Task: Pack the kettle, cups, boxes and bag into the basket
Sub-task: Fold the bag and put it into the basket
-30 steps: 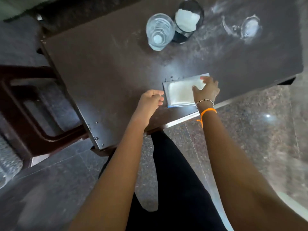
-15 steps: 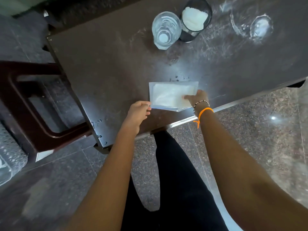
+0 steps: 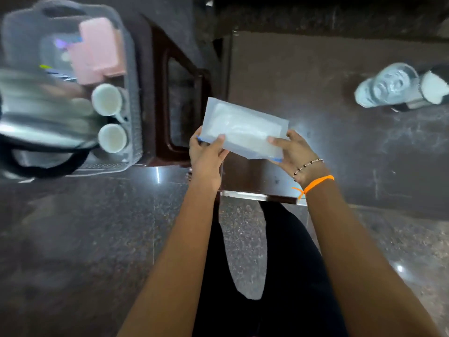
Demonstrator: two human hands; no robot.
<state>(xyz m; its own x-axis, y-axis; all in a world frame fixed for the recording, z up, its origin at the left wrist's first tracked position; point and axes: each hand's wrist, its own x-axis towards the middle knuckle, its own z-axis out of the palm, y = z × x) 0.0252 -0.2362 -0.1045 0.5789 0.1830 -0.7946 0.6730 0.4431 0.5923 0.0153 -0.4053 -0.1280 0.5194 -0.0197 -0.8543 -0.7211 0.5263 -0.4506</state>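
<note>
A clear plastic bag (image 3: 243, 128) with white contents hangs in the air over the table's near left corner. My left hand (image 3: 206, 152) grips its left end and my right hand (image 3: 295, 148) pinches its right end. To the far left, a grey plastic basket (image 3: 133, 98) sits on the floor. It holds a steel kettle (image 3: 41, 113) with a black handle, two white cups (image 3: 107, 99), and a pink box (image 3: 98, 49). The basket area is blurred.
The dark table (image 3: 340, 117) carries a clear glass (image 3: 386, 85) and a dark container with white contents (image 3: 435, 87) at the right. A dark red chair (image 3: 179, 93) stands between the table and the basket. The stone floor lies below.
The bag has been lifted off the table and carried left. My left hand has taken hold of its left end. The view swung left, bringing the basket into sight.
</note>
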